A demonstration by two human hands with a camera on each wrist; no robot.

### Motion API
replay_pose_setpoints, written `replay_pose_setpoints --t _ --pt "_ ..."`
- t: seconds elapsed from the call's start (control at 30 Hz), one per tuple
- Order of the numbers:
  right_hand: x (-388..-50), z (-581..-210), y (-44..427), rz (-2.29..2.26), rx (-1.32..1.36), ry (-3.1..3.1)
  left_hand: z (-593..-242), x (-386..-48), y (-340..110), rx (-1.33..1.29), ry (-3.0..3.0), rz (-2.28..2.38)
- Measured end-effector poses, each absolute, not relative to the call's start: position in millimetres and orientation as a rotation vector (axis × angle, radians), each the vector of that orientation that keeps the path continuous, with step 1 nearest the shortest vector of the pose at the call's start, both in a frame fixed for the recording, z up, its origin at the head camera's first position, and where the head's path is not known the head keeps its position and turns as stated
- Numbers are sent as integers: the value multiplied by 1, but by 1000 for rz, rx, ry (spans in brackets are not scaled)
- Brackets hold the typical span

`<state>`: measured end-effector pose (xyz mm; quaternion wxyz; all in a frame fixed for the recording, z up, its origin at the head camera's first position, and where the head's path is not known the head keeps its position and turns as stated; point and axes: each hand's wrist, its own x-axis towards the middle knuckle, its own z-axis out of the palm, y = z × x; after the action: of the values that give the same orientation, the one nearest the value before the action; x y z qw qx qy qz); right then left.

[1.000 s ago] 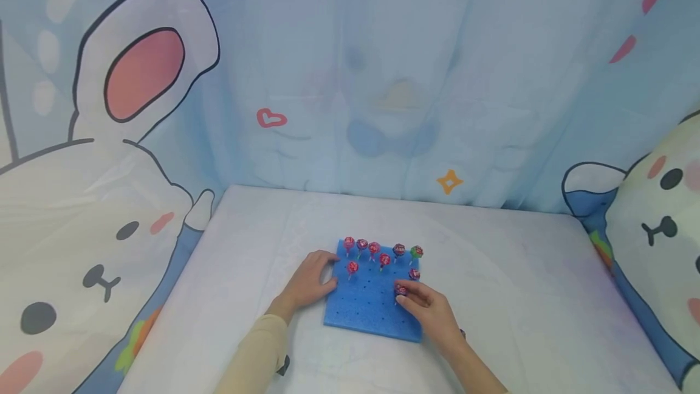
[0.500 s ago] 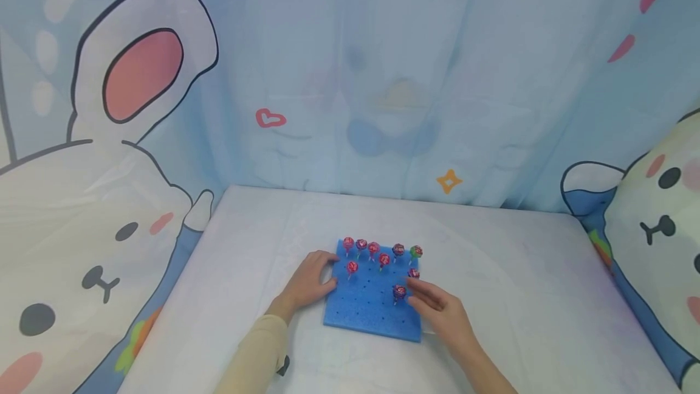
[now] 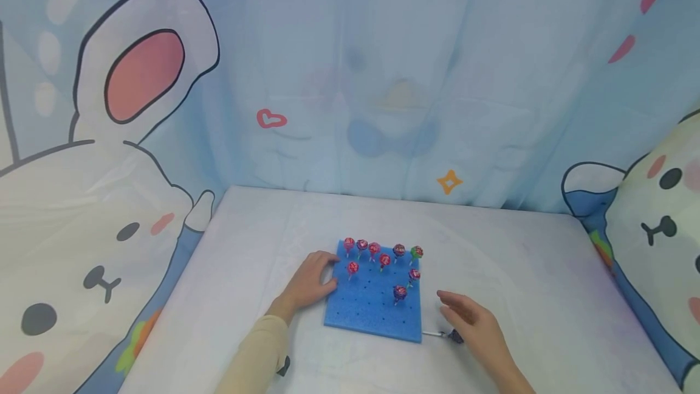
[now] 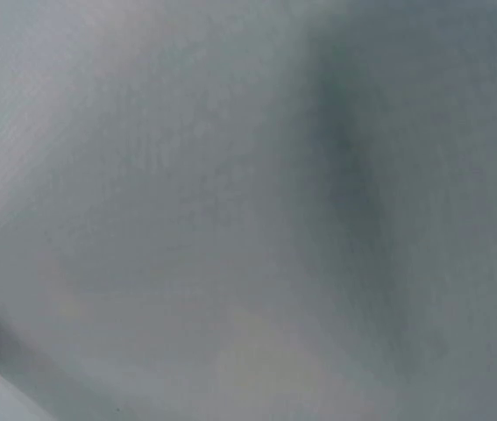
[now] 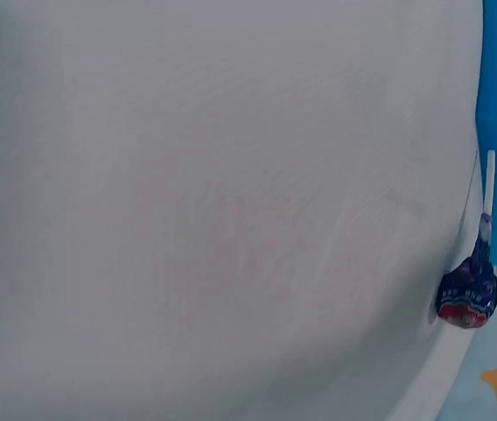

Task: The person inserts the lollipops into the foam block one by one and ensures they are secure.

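Observation:
A blue foam board (image 3: 361, 303) with rows of small holes lies on the table. Several wrapped lollipops stand upright in it, mostly along the far rows; a dark purple lollipop (image 3: 400, 292) stands closer, right of the middle. My left hand (image 3: 307, 281) rests against the board's left edge, thumb and fingers apart. Off the right side, my right hand (image 3: 474, 323) hovers with relaxed fingers and holds nothing. Under it a dark-blue lollipop (image 5: 467, 294) lies on the table, its white stick pointing toward the board; my hand partly covers it in the head view.
A white cloth covers the table (image 3: 273, 224). Behind it hangs a light blue curtain (image 3: 399, 78) with cartoon prints. A small dark object (image 3: 283, 366) shows beside the left sleeve (image 3: 254, 351). The left wrist view holds mostly blurred pale cloth.
My right hand has let go of the dark purple lollipop, which stays upright in the board, and has moved right, off the board. My left hand has stayed put.

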<state>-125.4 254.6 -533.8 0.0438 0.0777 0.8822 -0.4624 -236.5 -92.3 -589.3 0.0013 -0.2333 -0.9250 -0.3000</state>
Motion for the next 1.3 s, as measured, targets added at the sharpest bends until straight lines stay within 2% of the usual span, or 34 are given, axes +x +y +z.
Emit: replay_pose_setpoints --t 0.13,0.4,1.3 --pt "-121 -538 263 -1186 266 2734 -589 -237 -92 -737 -2903 -944" --pt "-114 -554 279 -1032 290 2752 -586 -237 -92 -742 -2896 -950" --pt "-101 -562 295 -1001 360 2677 -587 -235 -92 -732 -2896 -954"
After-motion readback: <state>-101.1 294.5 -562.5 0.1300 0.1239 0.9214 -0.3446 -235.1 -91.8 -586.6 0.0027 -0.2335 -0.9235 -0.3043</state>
